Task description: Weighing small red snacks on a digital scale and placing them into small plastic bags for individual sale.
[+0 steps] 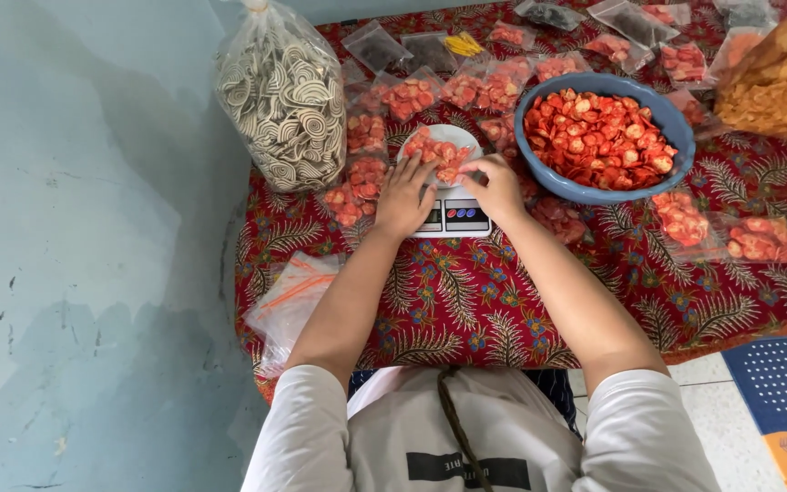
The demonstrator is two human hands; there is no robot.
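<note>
Weighing is the step in hand: left hand point(403, 196) and right hand point(494, 182) both grasp a clear bag of red chips point(439, 150) on the small scale point(453, 217), left of the blue bowl point(676, 159); next probably adjusting the portion.

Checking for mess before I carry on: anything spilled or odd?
Nothing stands out. The red chips sit inside the round blue bowl and the small clear bags; both hands rest at the white kitchen scale.
</note>
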